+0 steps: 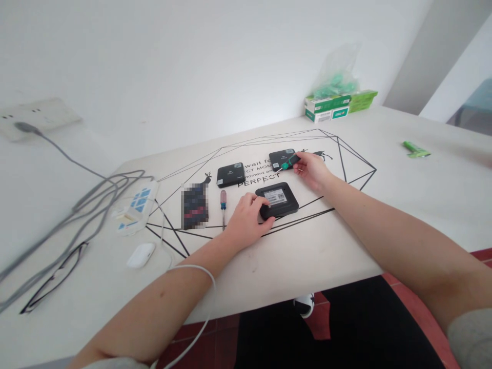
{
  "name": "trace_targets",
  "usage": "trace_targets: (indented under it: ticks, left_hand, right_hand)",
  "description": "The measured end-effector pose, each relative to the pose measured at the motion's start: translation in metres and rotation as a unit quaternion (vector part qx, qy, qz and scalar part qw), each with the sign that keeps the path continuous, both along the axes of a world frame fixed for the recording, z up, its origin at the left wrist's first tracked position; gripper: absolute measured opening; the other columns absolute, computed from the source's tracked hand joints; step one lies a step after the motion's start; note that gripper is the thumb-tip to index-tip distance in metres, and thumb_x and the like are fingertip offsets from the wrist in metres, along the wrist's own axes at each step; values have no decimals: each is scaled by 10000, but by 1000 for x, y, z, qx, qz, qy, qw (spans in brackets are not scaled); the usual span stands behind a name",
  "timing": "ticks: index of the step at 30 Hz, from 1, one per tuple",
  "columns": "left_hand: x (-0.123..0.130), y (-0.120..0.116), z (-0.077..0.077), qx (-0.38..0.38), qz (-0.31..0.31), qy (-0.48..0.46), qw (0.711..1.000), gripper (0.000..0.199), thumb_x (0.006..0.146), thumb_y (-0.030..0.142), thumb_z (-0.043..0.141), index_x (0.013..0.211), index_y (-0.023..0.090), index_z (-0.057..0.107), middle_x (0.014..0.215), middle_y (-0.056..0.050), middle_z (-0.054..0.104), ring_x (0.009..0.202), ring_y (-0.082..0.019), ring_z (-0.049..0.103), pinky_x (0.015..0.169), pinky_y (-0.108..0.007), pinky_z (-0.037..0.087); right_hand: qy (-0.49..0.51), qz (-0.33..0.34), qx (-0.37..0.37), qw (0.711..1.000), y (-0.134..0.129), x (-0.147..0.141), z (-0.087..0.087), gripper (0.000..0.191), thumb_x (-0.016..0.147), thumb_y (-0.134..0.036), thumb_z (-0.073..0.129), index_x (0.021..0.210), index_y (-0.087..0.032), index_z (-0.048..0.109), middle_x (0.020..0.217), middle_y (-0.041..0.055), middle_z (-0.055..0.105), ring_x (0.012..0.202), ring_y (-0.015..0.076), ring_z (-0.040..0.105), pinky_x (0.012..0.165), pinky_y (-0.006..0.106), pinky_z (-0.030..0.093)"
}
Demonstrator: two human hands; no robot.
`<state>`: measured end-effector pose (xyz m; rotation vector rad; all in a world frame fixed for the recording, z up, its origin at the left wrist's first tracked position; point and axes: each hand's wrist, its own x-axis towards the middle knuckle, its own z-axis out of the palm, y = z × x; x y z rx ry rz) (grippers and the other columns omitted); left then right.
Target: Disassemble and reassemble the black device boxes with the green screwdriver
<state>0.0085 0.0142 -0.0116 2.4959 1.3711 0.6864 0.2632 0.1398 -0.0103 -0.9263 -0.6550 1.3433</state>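
My left hand [248, 218] grips the left edge of a black set-top box [286, 200], thumb and fingers closed on its corner. The box lies flat on the table with its white-labelled side up. Just beyond it, my right hand [312, 170] pinches a small green-handled screwdriver [285, 166], whose thin shaft points down and left above the table. Behind the screwdriver lies a second black set-top box [275, 156], partly covered by the hand. A third black set-top box [231, 175] rests farther left. Another screwdriver [223, 201], with a red and blue handle, lies left of my left hand.
A pixelated dark item [194, 206] lies on the left, near a clear plastic case [138, 207], a white earphone case [141, 255], glasses [56, 277] and grey cables [92, 205]. Green boxes [326, 105] stand against the wall. A green packet [416, 149] lies right.
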Motion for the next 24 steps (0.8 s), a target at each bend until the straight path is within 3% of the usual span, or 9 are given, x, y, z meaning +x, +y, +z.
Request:
trace_targets:
  ticks: [4,6,11,24]
  left_hand:
    - [1,6,1,-48,51,18,997,555,850,434,786,1317,233,564,1549,-174,482,1489,-382,436,1229,-577,372]
    - [1,8,2,-84,58,33,994,645,846,468,787,1386,233,526,1610,-190,459,1552,-401,367,1240,-617,335]
    - [0,11,4,-109,53,38,992,705,849,497,765,1447,236,498,1587,-175,518,1539,-402,399,1225,-634,347]
    - [2,8,4,-101,52,54,992,711,890,502,724,1490,203,485,1636,-210,462,1572,-377,359,1247,-620,323]
  right_hand:
    - [4,-40,-3,999,7,14,1,152,903,-211,658,754,-178,652,600,-23,612,489,71,541,463,177,487]
    - [0,-49,-4,999,9,18,1,146,884,-216,655,745,-172,653,608,-21,612,482,68,525,462,183,481]
    - [-25,-59,3,998,10,19,0,112,822,-229,687,730,-168,666,611,-15,614,485,74,510,455,198,458]
    - [-61,-98,9,993,14,21,-4,84,767,-233,672,705,-177,659,593,-24,577,505,79,480,441,192,419]
